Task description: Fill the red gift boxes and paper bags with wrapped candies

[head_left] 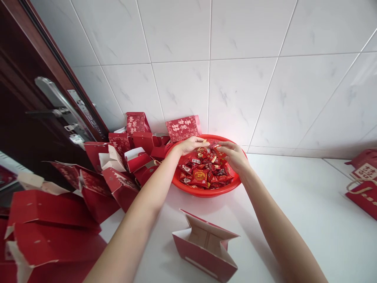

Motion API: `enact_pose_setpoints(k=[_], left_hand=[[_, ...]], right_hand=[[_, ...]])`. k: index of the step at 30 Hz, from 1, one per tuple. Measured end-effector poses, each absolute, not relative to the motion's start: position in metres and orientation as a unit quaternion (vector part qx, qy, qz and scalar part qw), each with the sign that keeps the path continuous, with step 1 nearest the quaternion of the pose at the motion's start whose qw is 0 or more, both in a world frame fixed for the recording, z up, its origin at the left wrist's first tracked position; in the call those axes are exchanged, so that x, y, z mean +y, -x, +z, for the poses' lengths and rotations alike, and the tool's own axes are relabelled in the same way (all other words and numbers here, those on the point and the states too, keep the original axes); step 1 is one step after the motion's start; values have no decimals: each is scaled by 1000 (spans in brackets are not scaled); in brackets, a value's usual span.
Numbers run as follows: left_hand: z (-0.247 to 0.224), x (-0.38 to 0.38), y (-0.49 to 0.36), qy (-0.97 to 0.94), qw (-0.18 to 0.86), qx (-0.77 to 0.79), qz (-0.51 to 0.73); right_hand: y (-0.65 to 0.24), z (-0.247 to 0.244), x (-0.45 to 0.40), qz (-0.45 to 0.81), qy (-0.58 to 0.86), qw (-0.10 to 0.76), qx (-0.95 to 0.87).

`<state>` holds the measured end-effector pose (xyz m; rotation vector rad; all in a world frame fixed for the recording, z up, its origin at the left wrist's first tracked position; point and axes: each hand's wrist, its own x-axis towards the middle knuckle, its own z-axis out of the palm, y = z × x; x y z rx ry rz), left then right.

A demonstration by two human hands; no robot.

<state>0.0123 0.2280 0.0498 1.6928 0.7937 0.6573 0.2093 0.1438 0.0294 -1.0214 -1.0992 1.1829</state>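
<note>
White tabletop (282,188) ran up to a marbled tile wall (244,90), dark door (17,114) at left; red basket (206,192) sat near the wall, wrapped candies (200,177) heaped inside; I had both hands over the basket's far part, among the candies; left hand (191,145) had fingers stretched toward the right one, right hand (234,155) bent inward to meet it, fingertips close together; fingers looked partly closed, but I couldn't tell if either gripped a candy; both forearms reached forward, angled inward, palms not visible; open red box (206,243) stood between the forearms, nearer me than the basket; more red boxes (55,212) crowded the left side.
</note>
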Motion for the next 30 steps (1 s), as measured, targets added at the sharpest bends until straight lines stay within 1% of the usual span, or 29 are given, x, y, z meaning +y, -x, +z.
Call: enact_pose_setpoints(k=[9,13,16,22,27,30], left_hand=[[54,221,-15,-757,526,318,223],[58,217,-17,-764,513,316,230],[59,217,-17,-763,515,310,237],[57,221,-14,-757,514,315,254],[54,224,-14,-751,527,313,247],[51,226,-15,-721,548,331,265]], right_hand=[[-208,26,144,448,439,582,-516],[-205,29,142,418,439,590,-533],[-203,32,140,428,451,586,-520],[-202,36,135,496,445,545,-509],[-202,35,136,477,446,556,-514],[-203,35,136,474,440,564,-513]])
